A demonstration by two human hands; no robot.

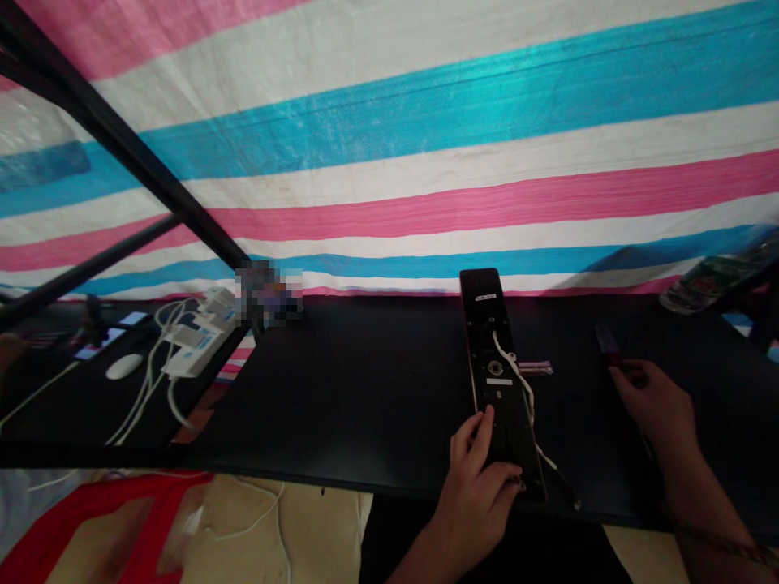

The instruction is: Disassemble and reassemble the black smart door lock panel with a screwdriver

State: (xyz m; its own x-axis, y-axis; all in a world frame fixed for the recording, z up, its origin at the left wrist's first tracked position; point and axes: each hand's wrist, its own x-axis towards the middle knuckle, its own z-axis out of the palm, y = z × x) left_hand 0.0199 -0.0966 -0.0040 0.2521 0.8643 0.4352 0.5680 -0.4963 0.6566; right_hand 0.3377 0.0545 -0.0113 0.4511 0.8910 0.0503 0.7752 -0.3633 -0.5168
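Note:
A long black door lock panel (480,312) lies on the black table, its back face up, showing screw holes, white labels and a round socket. A white cable (517,369) runs down its face and off the right edge to a dark plug. At the panel's near end, my left hand (478,478) holds its left side, with fingertips and thumb on the face; a tiny shiny piece shows by the thumb, too small to name. Farther right, my right hand (660,401) is closed on what looks like a screwdriver (604,339), with a bluish, dark red handle.
Right of the panel lies a small pinkish packet (535,368). A clear plastic bottle (699,282) lies at the back right. On the left table are a power strip (191,353) with white cables, a white mouse (124,367) and a phone (109,337). Striped sheeting hangs behind.

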